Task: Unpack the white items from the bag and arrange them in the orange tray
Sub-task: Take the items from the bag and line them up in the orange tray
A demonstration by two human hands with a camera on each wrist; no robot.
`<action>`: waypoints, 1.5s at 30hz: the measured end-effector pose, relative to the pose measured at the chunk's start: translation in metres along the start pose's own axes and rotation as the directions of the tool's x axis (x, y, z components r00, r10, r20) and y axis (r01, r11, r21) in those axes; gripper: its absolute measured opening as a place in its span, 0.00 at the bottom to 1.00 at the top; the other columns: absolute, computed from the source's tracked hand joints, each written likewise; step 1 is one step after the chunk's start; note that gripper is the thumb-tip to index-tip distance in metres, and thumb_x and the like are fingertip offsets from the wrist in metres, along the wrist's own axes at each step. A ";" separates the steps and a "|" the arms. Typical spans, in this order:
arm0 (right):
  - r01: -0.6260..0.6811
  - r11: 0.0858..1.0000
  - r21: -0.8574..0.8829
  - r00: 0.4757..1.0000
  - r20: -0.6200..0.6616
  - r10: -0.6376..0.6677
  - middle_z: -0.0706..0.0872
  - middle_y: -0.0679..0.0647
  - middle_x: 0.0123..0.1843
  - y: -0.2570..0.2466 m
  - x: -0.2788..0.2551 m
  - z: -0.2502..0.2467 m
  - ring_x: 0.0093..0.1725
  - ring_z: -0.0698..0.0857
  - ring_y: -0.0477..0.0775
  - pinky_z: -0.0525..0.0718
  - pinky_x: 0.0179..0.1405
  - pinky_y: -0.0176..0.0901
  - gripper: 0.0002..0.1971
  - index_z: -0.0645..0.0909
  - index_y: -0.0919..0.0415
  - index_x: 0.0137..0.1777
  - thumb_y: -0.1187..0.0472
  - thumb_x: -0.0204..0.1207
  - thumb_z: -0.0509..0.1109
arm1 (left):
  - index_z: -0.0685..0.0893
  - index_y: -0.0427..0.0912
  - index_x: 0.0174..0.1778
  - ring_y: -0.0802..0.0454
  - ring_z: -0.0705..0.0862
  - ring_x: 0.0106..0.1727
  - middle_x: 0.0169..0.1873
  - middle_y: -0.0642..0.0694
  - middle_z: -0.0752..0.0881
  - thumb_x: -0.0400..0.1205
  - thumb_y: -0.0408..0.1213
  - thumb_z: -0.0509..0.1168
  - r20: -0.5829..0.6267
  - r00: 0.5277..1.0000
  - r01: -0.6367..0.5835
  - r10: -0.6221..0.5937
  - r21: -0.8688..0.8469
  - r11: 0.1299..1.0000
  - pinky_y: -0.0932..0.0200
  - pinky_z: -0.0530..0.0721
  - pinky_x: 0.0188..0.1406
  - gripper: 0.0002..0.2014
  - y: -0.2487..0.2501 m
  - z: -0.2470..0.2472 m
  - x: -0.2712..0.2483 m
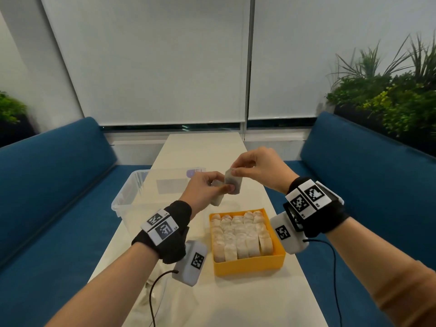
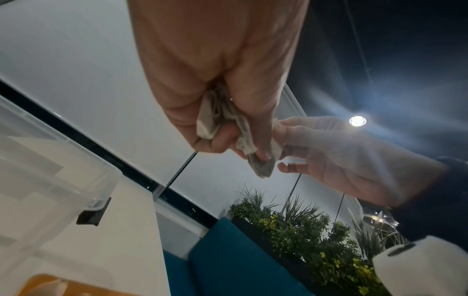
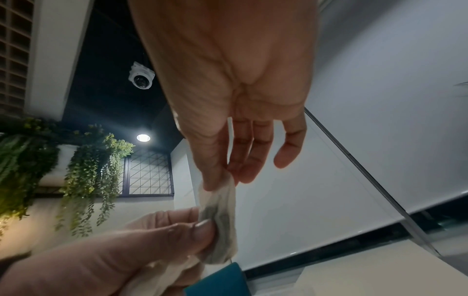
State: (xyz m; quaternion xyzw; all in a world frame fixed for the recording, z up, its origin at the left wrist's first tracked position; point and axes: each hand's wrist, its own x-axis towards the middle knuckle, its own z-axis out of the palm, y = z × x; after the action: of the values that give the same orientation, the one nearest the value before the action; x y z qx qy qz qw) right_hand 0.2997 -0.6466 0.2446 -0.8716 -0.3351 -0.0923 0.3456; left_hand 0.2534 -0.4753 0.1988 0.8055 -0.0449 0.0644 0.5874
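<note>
Above the table, my left hand [image 1: 220, 188] grips a few white packets; one packet [image 1: 217, 198] hangs below its palm. Its thumb presses another white packet [image 1: 234, 184], greyish inside, whose top edge my right hand [image 1: 236, 171] pinches between thumb and forefinger. In the left wrist view that packet [image 2: 263, 168] sticks out from under my left thumb, with a second packet [image 2: 206, 124] crumpled in the palm. In the right wrist view it [image 3: 220, 230] hangs between both hands. The orange tray [image 1: 250, 264] sits below, packed with several upright white packets in rows. A pale crumpled bag [image 1: 162, 300] lies near the front edge.
A clear plastic bin [image 1: 128, 197] stands at the left side of the narrow white table [image 1: 203, 147], overhanging its edge. Blue benches [image 1: 59, 185] flank the table on both sides. Planters with green plants [image 1: 389, 100] stand behind the right bench.
</note>
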 end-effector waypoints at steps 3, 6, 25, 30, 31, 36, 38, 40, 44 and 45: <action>-0.031 0.999 -0.007 1.000 -0.005 0.031 0.90 0.52 0.46 0.006 -0.003 0.002 0.48 0.86 0.49 0.84 0.49 0.38 0.08 0.90 0.58 0.50 0.57 0.75 0.74 | 0.87 0.37 0.51 0.58 0.76 0.35 0.35 0.50 0.82 0.78 0.35 0.73 -0.016 1.000 0.014 -0.014 0.008 1.000 0.75 0.72 0.22 0.09 -0.005 0.006 -0.002; -0.062 0.998 -0.005 0.998 0.009 0.062 0.90 0.52 0.46 0.013 -0.007 0.002 0.48 0.85 0.49 0.81 0.47 0.35 0.08 0.90 0.58 0.51 0.57 0.76 0.73 | 0.88 0.36 0.53 0.59 0.76 0.35 0.37 0.49 0.83 0.79 0.39 0.72 -0.049 0.998 0.039 -0.039 -0.009 0.999 0.77 0.72 0.21 0.11 -0.012 0.010 -0.006; -0.070 0.949 -0.307 0.859 0.466 0.214 0.89 0.52 0.50 0.112 -0.046 0.110 0.54 0.83 0.54 0.83 0.55 0.54 0.08 0.88 0.58 0.47 0.63 0.77 0.67 | 0.90 0.41 0.48 0.59 0.78 0.33 0.40 0.49 0.87 0.82 0.38 0.69 -0.252 0.925 0.267 -0.284 -0.098 0.959 0.73 0.73 0.20 0.07 -0.064 0.033 -0.040; -0.056 0.937 -0.346 0.799 0.547 0.250 0.88 0.56 0.55 0.121 -0.045 0.132 0.56 0.84 0.56 0.81 0.48 0.44 0.10 0.87 0.63 0.53 0.66 0.79 0.64 | 0.89 0.46 0.54 0.56 0.77 0.36 0.43 0.51 0.84 0.83 0.36 0.67 -0.237 0.914 0.315 -0.328 -0.094 0.944 0.72 0.74 0.20 0.07 -0.072 0.035 -0.050; -0.058 0.931 -0.361 0.796 0.546 0.261 0.88 0.56 0.55 0.123 -0.044 0.136 0.56 0.84 0.57 0.80 0.46 0.44 0.10 0.87 0.63 0.53 0.67 0.79 0.64 | 0.88 0.47 0.56 0.55 0.77 0.36 0.44 0.50 0.84 0.83 0.36 0.67 -0.237 0.913 0.316 -0.332 -0.104 0.943 0.72 0.73 0.20 0.08 -0.073 0.035 -0.052; -0.086 0.916 -0.392 0.769 0.558 0.311 0.87 0.59 0.57 0.131 -0.037 0.144 0.59 0.84 0.59 0.79 0.49 0.43 0.11 0.85 0.64 0.55 0.67 0.80 0.63 | 0.81 0.47 0.65 0.53 0.78 0.35 0.49 0.42 0.85 0.79 0.37 0.72 -0.237 0.891 0.341 -0.387 -0.215 0.915 0.70 0.74 0.19 0.18 -0.074 0.034 -0.055; -0.084 0.917 -0.390 0.779 0.547 0.305 0.85 0.58 0.59 0.129 -0.035 0.141 0.61 0.82 0.60 0.79 0.53 0.45 0.11 0.84 0.63 0.57 0.66 0.80 0.63 | 0.80 0.46 0.66 0.53 0.79 0.34 0.46 0.43 0.86 0.78 0.37 0.74 -0.218 0.879 0.356 -0.425 -0.292 0.887 0.69 0.75 0.21 0.20 -0.073 0.034 -0.056; -0.099 0.926 -0.365 0.816 0.502 0.285 0.84 0.56 0.60 0.123 -0.031 0.132 0.61 0.81 0.59 0.79 0.56 0.47 0.11 0.83 0.60 0.59 0.62 0.81 0.64 | 0.80 0.45 0.65 0.55 0.79 0.33 0.44 0.44 0.87 0.76 0.37 0.75 -0.202 0.872 0.368 -0.445 -0.326 0.870 0.68 0.75 0.22 0.21 -0.072 0.033 -0.056; -0.171 0.985 -0.037 0.927 0.331 0.174 0.88 0.55 0.50 0.100 -0.026 0.109 0.47 0.86 0.54 0.82 0.49 0.45 0.10 0.86 0.59 0.54 0.58 0.81 0.65 | 0.82 0.39 0.62 0.63 0.79 0.24 0.38 0.47 0.88 0.75 0.34 0.76 -0.180 0.881 0.368 -0.438 -0.324 0.872 0.69 0.72 0.20 0.20 -0.069 0.033 -0.051; -0.178 0.981 0.077 0.945 0.291 0.149 0.89 0.53 0.46 0.090 -0.027 0.102 0.42 0.87 0.52 0.81 0.45 0.41 0.11 0.86 0.59 0.52 0.56 0.82 0.64 | 0.82 0.38 0.62 0.63 0.79 0.23 0.37 0.48 0.88 0.75 0.34 0.76 -0.174 0.886 0.365 -0.429 -0.310 0.878 0.69 0.71 0.19 0.20 -0.068 0.034 -0.049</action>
State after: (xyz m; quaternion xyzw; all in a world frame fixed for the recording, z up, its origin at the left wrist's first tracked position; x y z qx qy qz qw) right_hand 0.3300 -0.6412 0.1090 -0.8818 -0.3119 0.0802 0.3444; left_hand 0.2170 -0.4868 0.1173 0.6963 0.1846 0.0309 0.6929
